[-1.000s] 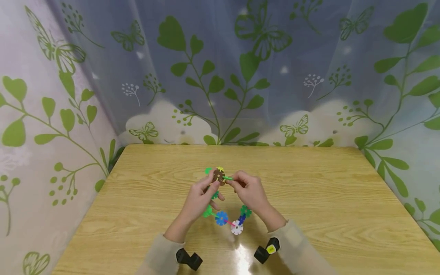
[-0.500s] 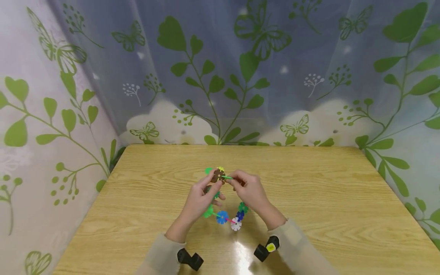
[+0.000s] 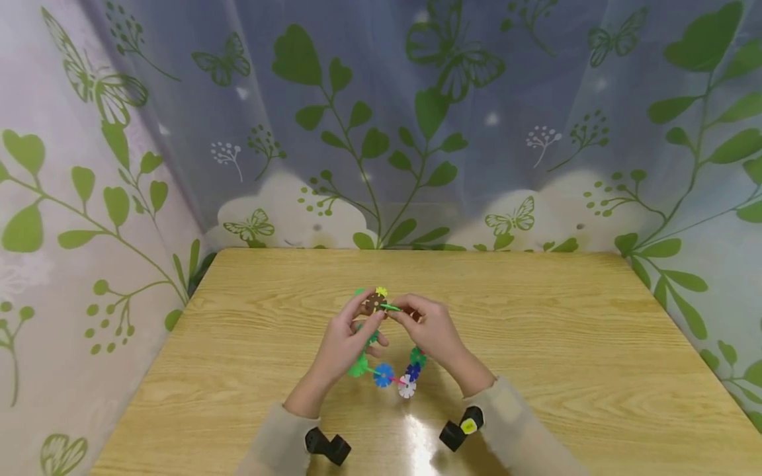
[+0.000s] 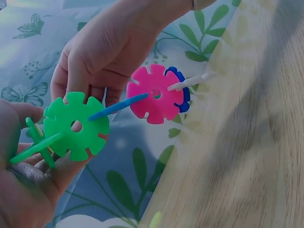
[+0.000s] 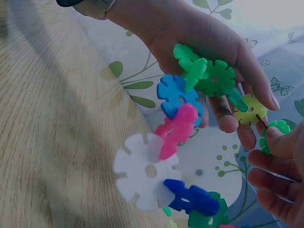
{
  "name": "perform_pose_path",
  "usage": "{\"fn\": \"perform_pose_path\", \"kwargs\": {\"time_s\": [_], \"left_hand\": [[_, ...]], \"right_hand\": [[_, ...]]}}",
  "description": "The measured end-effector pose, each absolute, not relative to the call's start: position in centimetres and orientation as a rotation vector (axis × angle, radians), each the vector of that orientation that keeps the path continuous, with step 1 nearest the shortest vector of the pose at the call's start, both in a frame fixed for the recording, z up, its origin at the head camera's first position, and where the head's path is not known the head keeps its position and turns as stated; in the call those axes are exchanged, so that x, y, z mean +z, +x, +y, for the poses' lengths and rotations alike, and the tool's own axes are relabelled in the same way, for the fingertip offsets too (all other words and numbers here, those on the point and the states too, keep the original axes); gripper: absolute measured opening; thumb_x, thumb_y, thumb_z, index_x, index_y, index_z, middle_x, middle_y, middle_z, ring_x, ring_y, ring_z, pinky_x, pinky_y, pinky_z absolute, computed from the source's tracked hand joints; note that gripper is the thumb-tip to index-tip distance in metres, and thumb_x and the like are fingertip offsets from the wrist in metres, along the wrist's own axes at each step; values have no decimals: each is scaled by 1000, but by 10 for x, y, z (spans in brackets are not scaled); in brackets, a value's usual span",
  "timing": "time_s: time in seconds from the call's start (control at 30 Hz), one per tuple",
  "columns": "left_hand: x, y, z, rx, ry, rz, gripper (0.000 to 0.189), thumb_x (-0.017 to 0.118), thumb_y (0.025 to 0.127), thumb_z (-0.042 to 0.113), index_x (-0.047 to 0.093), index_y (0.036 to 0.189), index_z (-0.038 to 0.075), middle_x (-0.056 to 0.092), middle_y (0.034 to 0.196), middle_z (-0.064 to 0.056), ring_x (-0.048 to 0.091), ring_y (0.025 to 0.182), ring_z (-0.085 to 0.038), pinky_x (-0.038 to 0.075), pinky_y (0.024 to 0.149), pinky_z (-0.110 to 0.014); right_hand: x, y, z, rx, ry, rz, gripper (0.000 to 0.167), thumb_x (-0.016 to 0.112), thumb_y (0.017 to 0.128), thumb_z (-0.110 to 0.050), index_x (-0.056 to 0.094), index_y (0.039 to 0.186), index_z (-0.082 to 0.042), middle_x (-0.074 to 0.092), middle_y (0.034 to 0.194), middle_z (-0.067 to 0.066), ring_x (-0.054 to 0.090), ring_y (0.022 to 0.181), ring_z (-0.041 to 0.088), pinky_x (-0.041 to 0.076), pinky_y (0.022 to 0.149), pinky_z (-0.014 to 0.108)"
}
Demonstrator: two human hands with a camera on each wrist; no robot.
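Note:
In the head view my left hand (image 3: 348, 330) holds a brown notched disc (image 3: 376, 303) between thumb and fingers. Facing it, my right hand (image 3: 431, 327) pinches a green disc (image 3: 389, 307), seen edge-on against the brown one. From both hands hangs a looped chain of slotted plastic discs: light green (image 3: 358, 365), blue (image 3: 383, 375), white (image 3: 407, 386) and dark green (image 3: 418, 357) show. A yellow disc (image 5: 250, 109) lies by the left fingertips in the right wrist view. In the left wrist view a pink disc (image 4: 154, 94) hangs below the right hand.
A wooden table (image 3: 536, 330) lies under the hands. Patterned curtains (image 3: 381, 132) with leaves and butterflies stand behind it and at both sides. Black wrist cameras (image 3: 327, 447) are strapped over the sleeves.
The hanging loop has shifted slightly up and to the left, the white and dark green discs most. The brown disc has moved a little left. Both hands keep their hold.

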State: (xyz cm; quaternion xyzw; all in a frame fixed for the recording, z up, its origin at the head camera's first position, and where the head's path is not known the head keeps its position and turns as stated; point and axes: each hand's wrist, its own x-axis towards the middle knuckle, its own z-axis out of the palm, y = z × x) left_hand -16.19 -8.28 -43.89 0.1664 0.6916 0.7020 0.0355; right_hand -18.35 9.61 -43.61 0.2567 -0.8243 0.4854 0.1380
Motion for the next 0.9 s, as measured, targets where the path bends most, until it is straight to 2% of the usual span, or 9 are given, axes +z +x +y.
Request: {"fn": "perform_pose_path", "kwargs": {"time_s": [0.2, 0.33, 0.57, 0.73, 0.9], "left_hand": [[-421, -153, -88, 2142, 467, 2120, 47, 48, 98, 13, 33, 143, 7, 53, 119, -23, 62, 76, -43, 58, 60, -49], [-414, -150, -94, 2139, 456, 2131, 46, 46, 99, 14, 33, 143, 7, 53, 117, -24, 60, 79, -47, 57, 61, -51], [-413, -150, -104, 2152, 382, 2150, 44, 45, 99, 16, 35, 142, 9, 57, 114, -17, 63, 77, -39, 58, 59, -46], [-412, -149, -108, 2191, 349, 2135, 42, 45, 99, 15, 37, 140, 8, 58, 113, -19, 63, 77, -40, 58, 59, -48], [-412, -149, -111, 2223, 334, 2114, 42, 46, 99, 15, 37, 139, 8, 57, 112, -21, 61, 77, -44, 58, 58, -49]], "right_hand": [[-438, -186, 97, 1422, 766, -2418, 9, 67, 87, -17, 70, 96, -14, 67, 82, -8, 54, 62, 10, 48, 48, 22], [-438, -188, 102, 1470, 746, -2423, 13, 68, 86, -20, 69, 97, -13, 67, 85, -6, 55, 65, 11, 50, 54, 23], [-443, -203, 112, 1502, 642, -2452, 17, 66, 89, -22, 69, 99, -9, 68, 87, -4, 58, 72, 11, 52, 62, 25], [-452, -217, 117, 1509, 543, -2482, 14, 64, 90, -18, 69, 98, -8, 68, 85, 2, 59, 72, 14, 52, 59, 25], [-470, -232, 120, 1552, 520, -2510, 15, 63, 90, -13, 67, 98, -1, 67, 83, 8, 61, 72, 23, 52, 55, 23]]}}
